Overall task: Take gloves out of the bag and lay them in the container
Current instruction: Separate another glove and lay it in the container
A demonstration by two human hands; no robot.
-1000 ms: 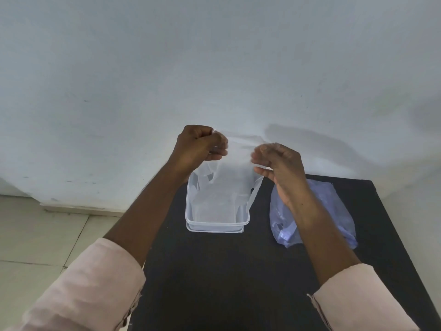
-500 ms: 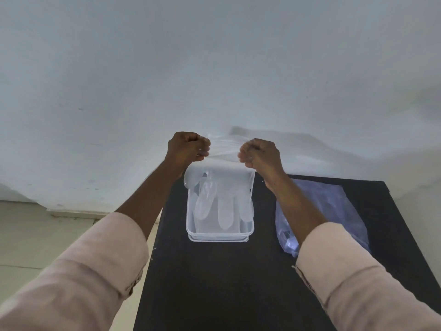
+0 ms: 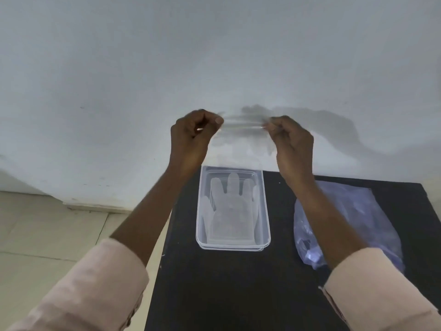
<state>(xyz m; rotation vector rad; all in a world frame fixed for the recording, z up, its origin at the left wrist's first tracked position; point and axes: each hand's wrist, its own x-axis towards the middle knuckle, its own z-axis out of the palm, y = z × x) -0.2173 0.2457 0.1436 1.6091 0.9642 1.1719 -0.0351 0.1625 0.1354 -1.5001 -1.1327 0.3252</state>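
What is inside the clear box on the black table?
A see-through glove lies flat in the container, fingers toward the wall. Whether more gloves lie under it cannot be seen.

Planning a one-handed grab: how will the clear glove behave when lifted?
Probably floppy: the glove hangs limp between both hands. Likely very light, being thin and see-through. It may cling or slip; another lies flat in the container.

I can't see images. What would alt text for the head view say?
Both hands, left and right, pinch a clear glove stretched above a clear container that already holds a glove. A bag lies to its right on the black table.
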